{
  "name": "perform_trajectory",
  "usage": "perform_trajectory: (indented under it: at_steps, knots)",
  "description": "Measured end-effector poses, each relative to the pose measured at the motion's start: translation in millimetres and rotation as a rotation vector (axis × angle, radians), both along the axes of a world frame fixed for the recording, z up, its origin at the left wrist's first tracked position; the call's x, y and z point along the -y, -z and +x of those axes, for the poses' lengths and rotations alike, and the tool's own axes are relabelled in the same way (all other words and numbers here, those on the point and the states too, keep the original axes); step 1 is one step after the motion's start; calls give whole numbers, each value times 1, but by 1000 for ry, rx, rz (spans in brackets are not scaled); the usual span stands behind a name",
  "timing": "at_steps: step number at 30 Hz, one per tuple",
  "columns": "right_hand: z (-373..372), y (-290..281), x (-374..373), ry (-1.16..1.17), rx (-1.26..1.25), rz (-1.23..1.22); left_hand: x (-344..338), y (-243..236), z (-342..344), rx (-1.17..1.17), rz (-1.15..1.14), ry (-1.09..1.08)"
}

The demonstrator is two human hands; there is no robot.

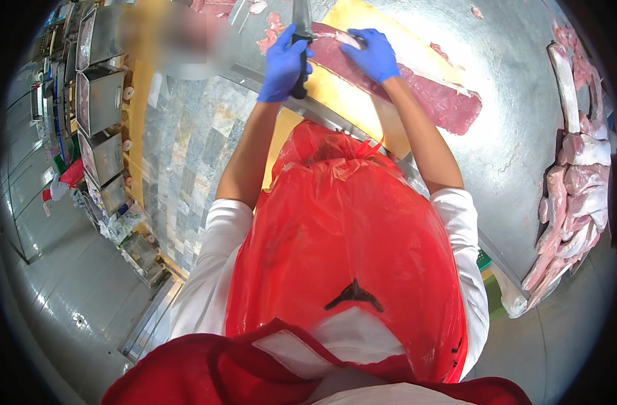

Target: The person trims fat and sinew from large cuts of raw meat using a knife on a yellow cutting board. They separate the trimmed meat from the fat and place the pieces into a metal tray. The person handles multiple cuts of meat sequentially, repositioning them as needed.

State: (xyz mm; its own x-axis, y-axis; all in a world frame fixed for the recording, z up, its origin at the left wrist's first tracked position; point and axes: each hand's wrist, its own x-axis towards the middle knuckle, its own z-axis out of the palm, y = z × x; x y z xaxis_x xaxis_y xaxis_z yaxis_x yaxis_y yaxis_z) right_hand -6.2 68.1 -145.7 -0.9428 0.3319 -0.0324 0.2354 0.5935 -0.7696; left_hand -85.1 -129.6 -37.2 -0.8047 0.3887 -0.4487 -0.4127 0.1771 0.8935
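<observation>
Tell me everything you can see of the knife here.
The knife has a black handle and a grey, metal-looking blade. The blue-gloved left hand grips the handle, whose end shows below the fingers. It points away from the person, toward the picture's top edge, beside the left end of the long slab of meat. Whether blade and meat touch is unclear; the tip can't be made out.
</observation>
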Motion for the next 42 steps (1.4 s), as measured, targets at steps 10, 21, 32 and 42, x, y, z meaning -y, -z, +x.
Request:
perform_trajectory:
  at_steps: [10,21,32,42]
  knots:
    - [17,-12,-16,-158,190,158,47,-31,52,-211,-457,333]
    - [48,-9,-1,-59,147,306,41,-59,75,-275,-624,464]
    - [54,-8,-3,-100,39,335,25,-50,94,-366,-728,473]
    - [59,-7,0,-111,0,338,-26,54,4,-623,-521,448]
